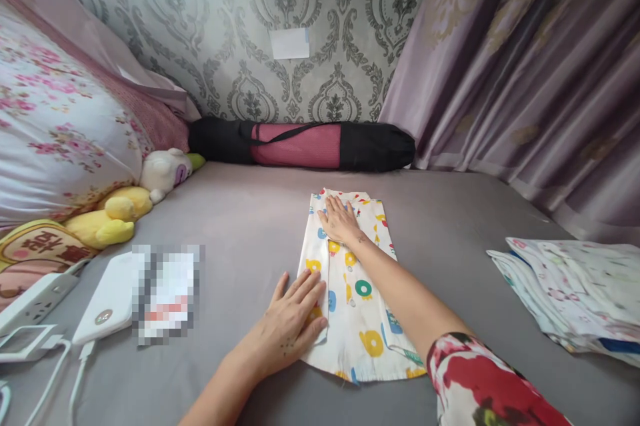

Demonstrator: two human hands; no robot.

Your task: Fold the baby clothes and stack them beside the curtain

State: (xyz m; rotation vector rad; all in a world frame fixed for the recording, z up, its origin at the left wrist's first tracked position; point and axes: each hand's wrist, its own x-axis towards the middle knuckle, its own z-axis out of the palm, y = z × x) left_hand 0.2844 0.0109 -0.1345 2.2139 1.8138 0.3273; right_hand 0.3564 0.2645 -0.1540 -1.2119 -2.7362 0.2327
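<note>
A small white shirt printed with colourful figures lies on the grey bed sheet, its sides folded inward into a long shape. My left hand rests on the shirt's lower left edge, fingers spread. Farther up, near the collar end, my right hand lies flat on the cloth with its fingers stretched out. My right forearm crosses over the shirt's right side and hides part of it. Neither hand grips anything.
Folded printed clothes are stacked at the right. On the left are a white power bank with a cable, a power strip, and plush toys. A black and pink rolled bag lies along the wall.
</note>
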